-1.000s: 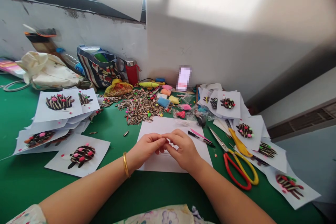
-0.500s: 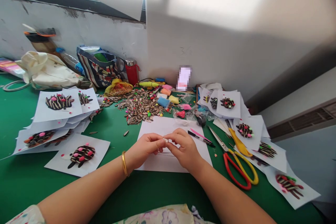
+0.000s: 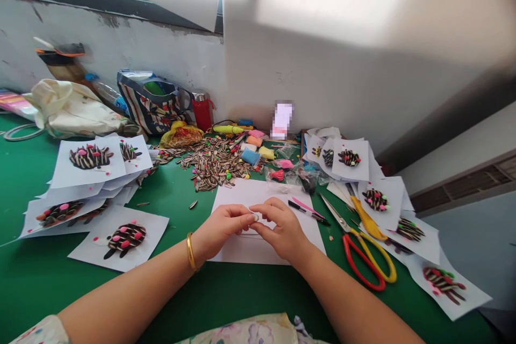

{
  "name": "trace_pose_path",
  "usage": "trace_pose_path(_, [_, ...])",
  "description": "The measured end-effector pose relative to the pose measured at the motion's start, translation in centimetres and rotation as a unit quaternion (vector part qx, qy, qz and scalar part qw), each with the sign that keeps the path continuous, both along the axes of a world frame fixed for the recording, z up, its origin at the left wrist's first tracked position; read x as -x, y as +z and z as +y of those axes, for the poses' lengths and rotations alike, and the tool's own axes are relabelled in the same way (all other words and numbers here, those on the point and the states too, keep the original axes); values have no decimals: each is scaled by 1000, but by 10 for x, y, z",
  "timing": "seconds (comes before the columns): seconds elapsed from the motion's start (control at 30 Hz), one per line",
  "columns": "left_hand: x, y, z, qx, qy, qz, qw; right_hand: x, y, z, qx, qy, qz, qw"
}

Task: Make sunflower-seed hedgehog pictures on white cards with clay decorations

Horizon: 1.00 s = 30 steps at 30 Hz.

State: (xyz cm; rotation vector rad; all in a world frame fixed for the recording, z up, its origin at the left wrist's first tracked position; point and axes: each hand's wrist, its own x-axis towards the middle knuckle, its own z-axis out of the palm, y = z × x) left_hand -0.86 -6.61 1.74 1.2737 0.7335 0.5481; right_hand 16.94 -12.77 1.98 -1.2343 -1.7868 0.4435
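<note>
Above the white paper (image 3: 229, 199) my left hand (image 3: 226, 226) and my right hand (image 3: 282, 228) meet at the fingertips. A small white piece (image 3: 255, 217) sits between them, mostly hidden by the fingers. My left thumb and fingers pinch it, and my right thumb and forefinger touch it from the other side. A gold bracelet circles my left wrist. On the paper, right of my right hand, lie a black pen (image 3: 308, 212) and a pink one. Beyond the paper is a pile of striped seeds (image 3: 217, 164).
Seed-decorated cards are stacked at the left (image 3: 88, 180) and right (image 3: 381, 177). Red and yellow scissors (image 3: 363, 252) lie right of the paper. Coloured clay packets (image 3: 251, 157), a red flask (image 3: 202, 113), bags and a propped phone (image 3: 282, 121) stand along the wall.
The fingers of both hands have shifted slightly around the small white piece, and my right fingertips have opened a little. Everything else stays where it was.
</note>
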Motion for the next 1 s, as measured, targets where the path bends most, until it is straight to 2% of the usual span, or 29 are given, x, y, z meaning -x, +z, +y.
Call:
trace_pose_path(0.23, [-1,1,0,-2,-5,2,1000,-1,2,-1,14,1,10,1000])
trace_pose_path(0.43, [0,4,0,-45,16,19,999,-1,1,0,28,0,38,999])
trace_pose_path(0.57, [0,4,0,-61,16,23,998,0,1,0,10,-26,57,998])
trace_pose_path(0.8, [0,0,3,-214,62,43,974,1,4,1,15,-20,59,998])
trace_pose_path(1.0, [1,1,3,-257,95,56,960,-3,5,2,55,-13,76,996])
